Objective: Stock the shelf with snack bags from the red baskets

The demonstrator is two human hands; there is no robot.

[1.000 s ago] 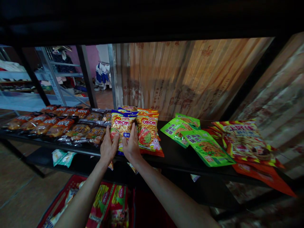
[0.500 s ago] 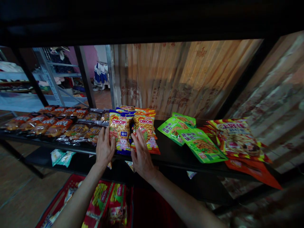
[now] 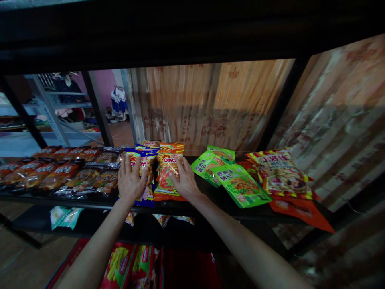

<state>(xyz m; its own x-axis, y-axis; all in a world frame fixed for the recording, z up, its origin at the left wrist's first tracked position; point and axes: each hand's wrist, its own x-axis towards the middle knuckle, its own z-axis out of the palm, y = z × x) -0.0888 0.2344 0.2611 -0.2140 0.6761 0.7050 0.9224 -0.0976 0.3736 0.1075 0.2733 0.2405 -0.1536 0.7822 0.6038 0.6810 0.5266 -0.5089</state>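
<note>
A: Where do you have the blue bag (image 3: 148,193) and the orange bag (image 3: 165,178)?

B: Side by side on the black shelf (image 3: 206,191), right in front of you, between the brown-and-orange packets (image 3: 58,176) on your left and the green packets (image 3: 243,185) on your right.

A: Which way do they point?

B: Their long axes run nearly parallel, away from you: top ends toward the curtain (image 3: 192,104), bottom ends near the shelf's front edge. The printed faces are turned to you, lettering upright. How steeply they lean, I cannot tell.

A: And your grip?

B: Your left hand (image 3: 131,182) is spread wide across the blue bag's face, covering much of it. Your right hand (image 3: 186,180) lies along the orange bag's right edge, thumb well apart from the fingers and over its front, so that grip is wide too. How hard you press, I cannot tell.
</note>
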